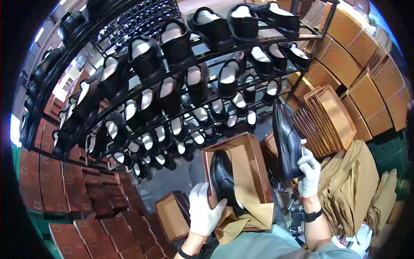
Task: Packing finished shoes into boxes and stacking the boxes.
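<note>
My right hand (309, 173), in a white glove, grips a black leather shoe (286, 137) by its heel end and holds it up, toe pointing away. In front of me is an open brown shoebox (261, 164) with a second black shoe (222, 177) lying in its left half. Tan wrapping paper (244, 170) lines the box beside that shoe and spills crumpled over the near end. My gloved left hand (205, 210) clasps the box's near left wall, thumb on the inner side close to the shoe's heel.
A metal rack (254, 38) full of black shoes stands ahead. Closed brown-red shoeboxes (92, 239) are stacked at left. Another open box (171, 218) sits beside my left hand. At right are nested box lids (334, 114), tan paper sheets (351, 185) and large cartons (366, 97).
</note>
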Motion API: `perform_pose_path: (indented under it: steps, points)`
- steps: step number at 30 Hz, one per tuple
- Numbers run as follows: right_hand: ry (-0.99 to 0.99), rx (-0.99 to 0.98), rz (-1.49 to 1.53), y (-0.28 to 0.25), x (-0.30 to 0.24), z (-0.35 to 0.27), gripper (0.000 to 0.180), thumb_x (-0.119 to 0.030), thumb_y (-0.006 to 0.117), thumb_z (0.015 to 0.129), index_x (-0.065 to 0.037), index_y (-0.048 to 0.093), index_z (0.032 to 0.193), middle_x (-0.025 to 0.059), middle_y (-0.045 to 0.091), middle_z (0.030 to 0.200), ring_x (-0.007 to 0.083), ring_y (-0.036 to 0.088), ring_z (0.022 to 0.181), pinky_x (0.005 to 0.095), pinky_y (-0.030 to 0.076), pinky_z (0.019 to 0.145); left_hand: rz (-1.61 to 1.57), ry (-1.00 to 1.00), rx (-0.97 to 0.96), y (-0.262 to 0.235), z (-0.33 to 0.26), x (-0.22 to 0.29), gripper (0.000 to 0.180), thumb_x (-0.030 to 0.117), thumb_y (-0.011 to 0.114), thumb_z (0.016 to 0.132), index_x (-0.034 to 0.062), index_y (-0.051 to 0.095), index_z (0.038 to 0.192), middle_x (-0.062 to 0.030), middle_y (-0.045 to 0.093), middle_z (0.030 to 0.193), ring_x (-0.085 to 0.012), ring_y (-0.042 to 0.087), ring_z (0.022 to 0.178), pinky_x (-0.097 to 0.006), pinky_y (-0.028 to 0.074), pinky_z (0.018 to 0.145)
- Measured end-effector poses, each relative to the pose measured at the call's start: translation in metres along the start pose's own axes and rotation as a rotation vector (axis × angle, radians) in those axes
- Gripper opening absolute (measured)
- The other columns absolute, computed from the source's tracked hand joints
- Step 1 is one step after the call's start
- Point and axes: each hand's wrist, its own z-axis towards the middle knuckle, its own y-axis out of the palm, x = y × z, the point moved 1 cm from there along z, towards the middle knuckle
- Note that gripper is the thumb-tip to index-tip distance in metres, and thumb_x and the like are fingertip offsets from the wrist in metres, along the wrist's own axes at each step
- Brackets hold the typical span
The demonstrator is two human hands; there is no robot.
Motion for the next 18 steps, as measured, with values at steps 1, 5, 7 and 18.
perform_pose_path:
  steps: [1, 5, 7, 18]
  points:
    - [-0.041, 0.039, -0.078, 0.003, 0.004, 0.003, 0.008, 0.0, 0.069, 0.084, -0.003, 0.074, 0.088, 0.0107, 0.069, 0.126, 0.0227, 0.062, 0.123, 0.0378, 0.048, 0.106, -0.053, -0.053, 0.014, 0.002, -0.004, 0.001, 0.089, 0.032, 0.096, 0.079, 0.0014, 0.053, 0.151, -0.0283, 0.058, 0.142, -0.0474, 0.062, 0.129, -0.051, 0.055, 0.108]
    - [-0.192, 0.062, -0.788, -0.026, 0.1, 0.023, 0.025, -0.002, 0.071, 0.086, -0.005, 0.076, 0.11, 0.0203, 0.063, 0.127, 0.0333, 0.063, 0.117, 0.0439, 0.052, 0.098, -0.06, -0.306, -0.202, -0.002, -0.002, 0.018, 0.087, 0.037, 0.094, 0.081, 0.0006, 0.054, 0.149, -0.0284, 0.06, 0.139, -0.0472, 0.065, 0.124, -0.05, 0.056, 0.106]
    - [-0.37, -0.003, -1.08, -0.058, 0.158, 0.033, 0.045, -0.004, 0.07, 0.085, -0.006, 0.072, 0.13, 0.0265, 0.063, 0.128, 0.0414, 0.062, 0.116, 0.0499, 0.052, 0.101, -0.05, -0.363, -0.345, 0.001, 0.0, 0.019, 0.088, 0.044, 0.092, 0.084, 0.0, 0.053, 0.15, -0.0296, 0.061, 0.138, -0.0466, 0.066, 0.125, -0.05, 0.056, 0.106]
    - [0.132, -0.606, -0.309, 0.109, -0.12, -0.054, 0.041, -0.002, 0.061, 0.099, 0.003, 0.066, 0.14, 0.0187, 0.077, 0.125, 0.0244, 0.08, 0.104, 0.0322, 0.063, 0.093, -0.117, -0.33, -0.364, -0.011, -0.004, 0.004, 0.069, 0.051, 0.087, 0.091, 0.0007, 0.065, 0.133, -0.0278, 0.066, 0.121, -0.0485, 0.071, 0.109, -0.052, 0.06, 0.096]
